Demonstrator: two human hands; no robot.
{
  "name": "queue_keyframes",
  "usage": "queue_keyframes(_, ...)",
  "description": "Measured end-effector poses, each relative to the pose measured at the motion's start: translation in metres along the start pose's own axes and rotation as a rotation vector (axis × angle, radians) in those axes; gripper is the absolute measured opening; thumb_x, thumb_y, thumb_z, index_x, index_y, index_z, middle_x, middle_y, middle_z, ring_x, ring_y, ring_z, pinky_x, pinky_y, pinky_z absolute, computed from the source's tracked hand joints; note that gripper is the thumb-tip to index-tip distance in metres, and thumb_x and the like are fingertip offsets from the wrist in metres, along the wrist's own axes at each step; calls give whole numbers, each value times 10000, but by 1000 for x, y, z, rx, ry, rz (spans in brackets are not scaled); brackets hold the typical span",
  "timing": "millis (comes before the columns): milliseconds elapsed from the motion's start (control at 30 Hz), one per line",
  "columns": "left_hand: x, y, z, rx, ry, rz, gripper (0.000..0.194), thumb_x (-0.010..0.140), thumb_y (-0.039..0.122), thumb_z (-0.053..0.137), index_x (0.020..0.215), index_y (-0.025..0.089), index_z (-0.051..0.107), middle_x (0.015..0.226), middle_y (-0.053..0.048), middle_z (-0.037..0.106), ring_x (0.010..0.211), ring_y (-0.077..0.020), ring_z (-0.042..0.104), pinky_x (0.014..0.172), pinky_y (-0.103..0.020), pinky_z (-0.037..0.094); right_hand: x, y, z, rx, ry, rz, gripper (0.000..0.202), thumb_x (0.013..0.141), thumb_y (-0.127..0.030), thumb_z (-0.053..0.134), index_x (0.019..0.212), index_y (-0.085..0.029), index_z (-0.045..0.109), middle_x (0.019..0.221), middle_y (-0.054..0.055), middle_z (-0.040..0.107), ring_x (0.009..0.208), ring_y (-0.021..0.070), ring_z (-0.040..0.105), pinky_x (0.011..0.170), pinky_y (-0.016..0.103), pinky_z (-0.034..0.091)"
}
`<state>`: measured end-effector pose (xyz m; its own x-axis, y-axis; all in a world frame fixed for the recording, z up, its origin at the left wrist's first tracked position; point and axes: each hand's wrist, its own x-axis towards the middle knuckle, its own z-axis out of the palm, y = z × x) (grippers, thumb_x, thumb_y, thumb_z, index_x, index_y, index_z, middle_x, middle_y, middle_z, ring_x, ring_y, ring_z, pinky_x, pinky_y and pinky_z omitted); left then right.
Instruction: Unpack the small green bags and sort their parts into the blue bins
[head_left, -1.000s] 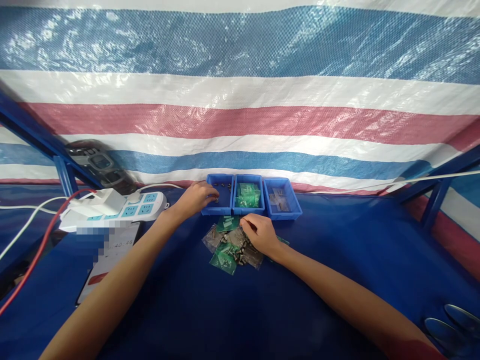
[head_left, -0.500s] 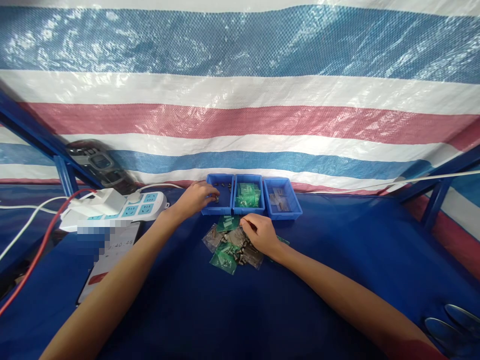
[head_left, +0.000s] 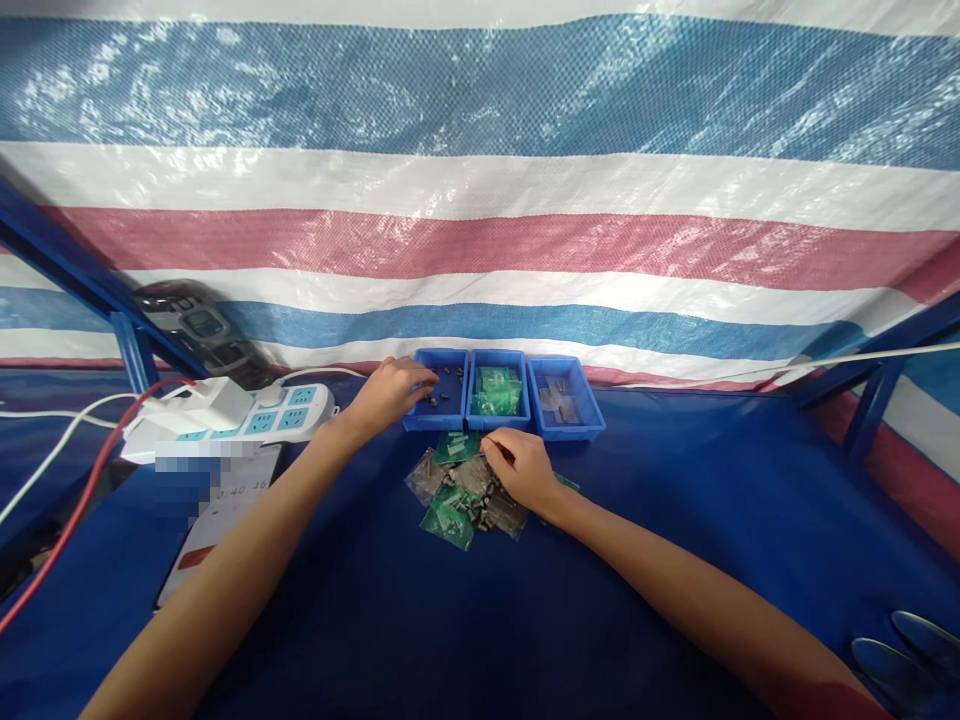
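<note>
My left hand (head_left: 396,390) is over the near left part of the left blue bin (head_left: 465,424), its fingers bent and slightly apart with nothing visible in them. Small metal parts (head_left: 444,396) lie on that bin's floor, a couple of them just by the fingertips. My right hand (head_left: 519,462) rests at the right side of a mixed pile, thumb and fingers closed together; what they hold, if anything, is hidden. The pile has green bags (head_left: 448,516), clear bags (head_left: 425,475) and loose small metal parts (head_left: 487,497), partly covered by my right hand.
The middle bin (head_left: 470,405) holds green bags, the right bin (head_left: 587,400) clear bags. At left are a power strip (head_left: 319,408) with plugs, a phone (head_left: 225,520) and a red cable (head_left: 90,490). Glasses (head_left: 892,665) lie at the lower right. A striped sheet (head_left: 480,245) hangs behind.
A small metal part that was at my left fingertips now lies in the left bin. The left hand has drawn back slightly to the left. My right hand has stayed put.
</note>
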<state>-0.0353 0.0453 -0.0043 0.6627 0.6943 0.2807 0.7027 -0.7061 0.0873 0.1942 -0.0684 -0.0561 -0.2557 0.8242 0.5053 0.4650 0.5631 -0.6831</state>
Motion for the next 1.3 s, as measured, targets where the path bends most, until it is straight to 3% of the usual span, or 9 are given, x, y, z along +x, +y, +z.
queue_keyframes(167, 1, 11, 0, 0, -3, 12, 177, 861, 223, 509, 891, 172, 675, 854, -48, 686, 835, -185, 605, 778, -291, 437, 0, 0, 0, 4, -2, -3, 306, 928, -273, 382, 713, -167, 574, 624, 23, 543, 569, 131, 498, 566, 248, 349)
queue_keyframes(333, -3, 56, -23, -58, 138, -32, 216, 887, 265, 469, 898, 169, 662, 870, -44, 684, 774, -157, 601, 722, -264, 440, 0, -1, -1, -6, 12, 12, 298, 925, -271, 389, 720, -167, 577, 643, 30, 564, 584, 137, 511, 581, 253, 361)
queue_keyframes(500, -17, 98, -31, 6, -183, 3, 158, 802, 328, 595, 720, 204, 649, 679, -3, 651, 605, -146, 591, 508, -243, 347, 0, -2, -2, -19, 68, 50, 310, 923, -266, 388, 674, -169, 544, 610, 21, 531, 554, 131, 492, 574, 253, 357)
queue_keyframes(700, -23, 110, -13, 150, -317, 26, 84, 782, 207, 579, 746, 157, 637, 739, -58, 635, 625, -175, 607, 499, -249, 341, 0, -1, -1, -29, 95, 31, 325, 919, -264, 394, 629, -172, 506, 558, -3, 455, 504, 115, 425, 528, 253, 316)
queue_keyframes(800, -20, 111, -21, 42, -209, 26, 135, 805, 158, 516, 730, 157, 629, 716, -34, 623, 623, -149, 588, 522, -233, 362, -1, -2, -2, 7, 135, 35, 259, 918, -254, 400, 732, -167, 557, 617, 5, 486, 536, 118, 445, 542, 250, 338)
queue_keyframes(933, -20, 107, -28, -400, 121, -108, 114, 835, 225, 528, 842, 166, 625, 726, -1, 612, 569, -90, 522, 540, -199, 395, -1, -5, -5, 81, 167, 34, 218, 889, -302, 485, 1047, -162, 543, 751, 17, 493, 520, 104, 413, 526, 248, 362)
queue_keyframes(1100, -32, 103, 7, -872, 391, -355, 170, 844, 314, 554, 899, 156, 582, 590, 40, 511, 441, -50, 406, 430, -172, 351, -2, -6, -6, 113, 194, -34, 199, 907, -271, 444, 755, -176, 530, 663, 2, 426, 567, 116, 418, 552, 254, 360)
queue_keyframes(1200, -39, 107, 30, -1004, 507, -438, 185, 837, 331, 571, 901, 157, 566, 616, 38, 512, 408, -37, 393, 385, -162, 342, -2, -4, -4, 163, 171, 27, 119, 877, -295, 504, 870, -180, 533, 667, -15, 434, 535, 101, 407, 513, 234, 353)
queue_keyframes(1300, -41, 111, 41, -1032, 578, -429, 170, 840, 322, 571, 885, 160, 551, 573, 51, 491, 373, -33, 397, 367, -157, 336, 0, -2, -2, 200, 133, 104, 257, 853, -328, 545, 1060, -187, 490, 706, -21, 469, 500, 88, 403, 481, 221, 354)
